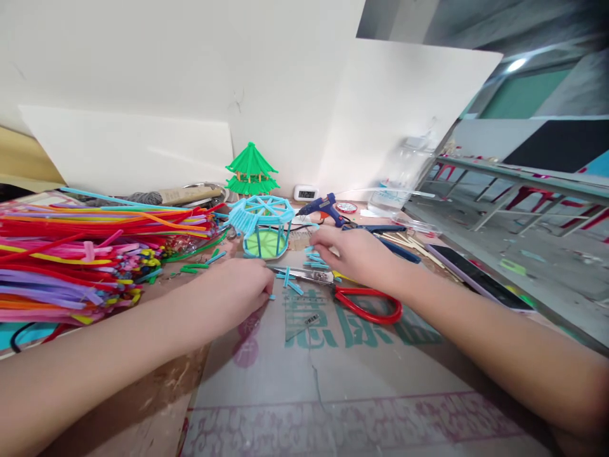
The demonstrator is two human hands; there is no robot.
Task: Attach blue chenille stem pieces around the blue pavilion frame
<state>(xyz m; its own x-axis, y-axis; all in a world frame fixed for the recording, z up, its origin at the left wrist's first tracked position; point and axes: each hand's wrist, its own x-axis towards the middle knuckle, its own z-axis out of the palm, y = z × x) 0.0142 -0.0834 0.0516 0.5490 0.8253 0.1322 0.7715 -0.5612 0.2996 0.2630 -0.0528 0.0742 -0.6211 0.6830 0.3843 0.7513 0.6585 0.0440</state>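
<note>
My left hand (242,285) is closed, fingers curled down over the table, with a small piece of blue pipe cleaner (271,297) showing at its fingertips. My right hand (349,251) is bent in a pinch over several short blue pieces (314,259); anything between its fingertips is hidden. Between the hands lie red-handled scissors (368,306), blades pointing left, beside more blue cuttings (291,282). Just beyond stands a blue pipe-cleaner pavilion frame (269,222) on a light green round base, its roof partly covered on the left. A finished-looking green tiered roof (251,170) rises behind it.
Bundles of coloured pipe cleaners (85,254) fill the left side. At the back are a small digital clock (305,192), a blue glue gun (323,206) and a clear bottle (397,178). Pliers (399,244), wooden sticks (428,251) and a phone (478,277) lie right.
</note>
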